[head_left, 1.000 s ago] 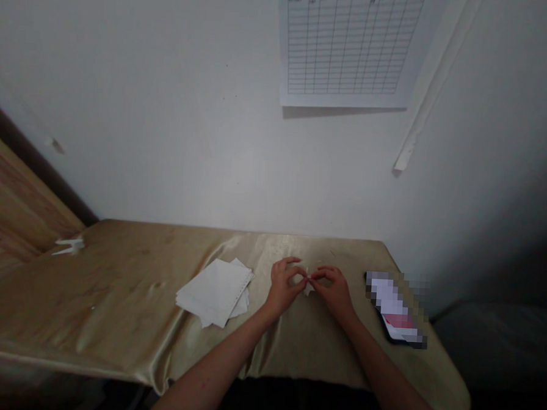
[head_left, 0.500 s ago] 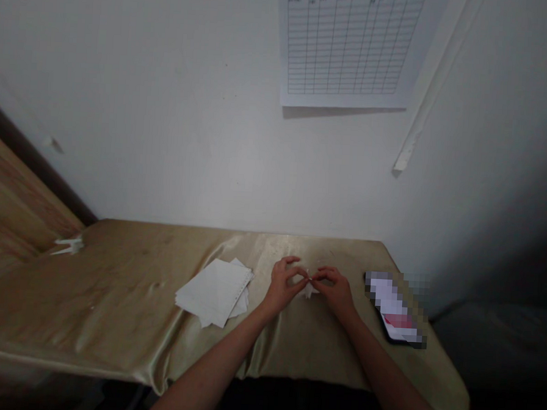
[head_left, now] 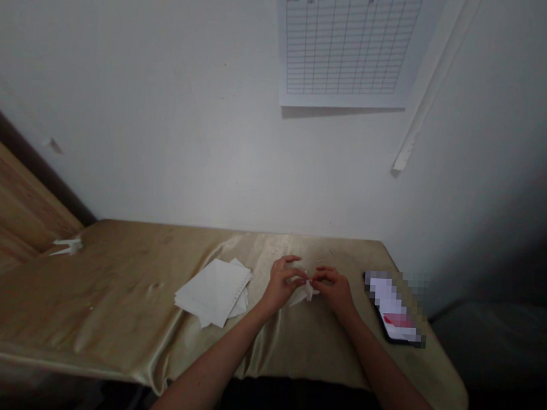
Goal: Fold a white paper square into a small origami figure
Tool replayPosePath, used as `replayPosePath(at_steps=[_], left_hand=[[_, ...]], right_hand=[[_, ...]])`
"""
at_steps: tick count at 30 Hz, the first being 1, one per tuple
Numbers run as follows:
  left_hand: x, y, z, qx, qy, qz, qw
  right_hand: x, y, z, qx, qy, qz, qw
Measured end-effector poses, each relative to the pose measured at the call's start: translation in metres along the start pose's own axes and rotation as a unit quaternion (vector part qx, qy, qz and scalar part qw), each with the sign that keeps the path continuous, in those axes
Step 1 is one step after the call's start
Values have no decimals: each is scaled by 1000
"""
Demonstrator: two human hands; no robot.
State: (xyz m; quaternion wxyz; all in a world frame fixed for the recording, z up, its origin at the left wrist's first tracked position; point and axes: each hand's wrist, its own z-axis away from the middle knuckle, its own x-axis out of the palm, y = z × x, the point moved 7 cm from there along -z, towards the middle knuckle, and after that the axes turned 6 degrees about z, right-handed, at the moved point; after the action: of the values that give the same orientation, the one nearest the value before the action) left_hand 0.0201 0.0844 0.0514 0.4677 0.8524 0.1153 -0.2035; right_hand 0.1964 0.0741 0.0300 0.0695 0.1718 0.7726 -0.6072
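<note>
A small piece of folded white paper [head_left: 306, 293] is pinched between my two hands, low over the cloth-covered table. My left hand [head_left: 282, 284] grips its left side with thumb and forefinger, the other fingers raised and curled. From the other side, my right hand [head_left: 336, 288] holds it by the fingertips, close to the left ones. The paper has pointed flaps that hang below the fingers; its exact shape is too small to make out. A stack of white paper sheets [head_left: 214, 290], some with punched edges, lies left of my left hand.
A phone [head_left: 394, 309] with a lit, partly blurred screen lies right of my right hand. Wrinkled gold cloth [head_left: 127, 283] covers the table. White scraps [head_left: 69, 245] lie at the far left by a wooden panel [head_left: 17, 197]. A printed table sheet [head_left: 346, 50] hangs on the wall.
The folded paper has turned slightly between my fingertips, and more of its flaps shows below and to the left. Both hands stay in nearly the same place.
</note>
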Motion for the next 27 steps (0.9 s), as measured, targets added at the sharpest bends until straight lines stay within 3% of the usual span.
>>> replayPosePath(at_steps=[6, 10, 18, 27], left_hand=[[-1, 3, 0, 12, 1, -5, 1000], [-3, 2, 0, -3, 17, 29, 999], [-5, -8, -1, -33, 31, 120, 992], [-5, -7, 0, -33, 24, 116, 992]], right_hand=[[1, 1, 1, 5, -4, -1, 1000], [1, -2, 0, -5, -40, -19, 999], [-4, -18, -3, -109, -41, 3, 993], [2, -20, -1, -137, -34, 20, 990]])
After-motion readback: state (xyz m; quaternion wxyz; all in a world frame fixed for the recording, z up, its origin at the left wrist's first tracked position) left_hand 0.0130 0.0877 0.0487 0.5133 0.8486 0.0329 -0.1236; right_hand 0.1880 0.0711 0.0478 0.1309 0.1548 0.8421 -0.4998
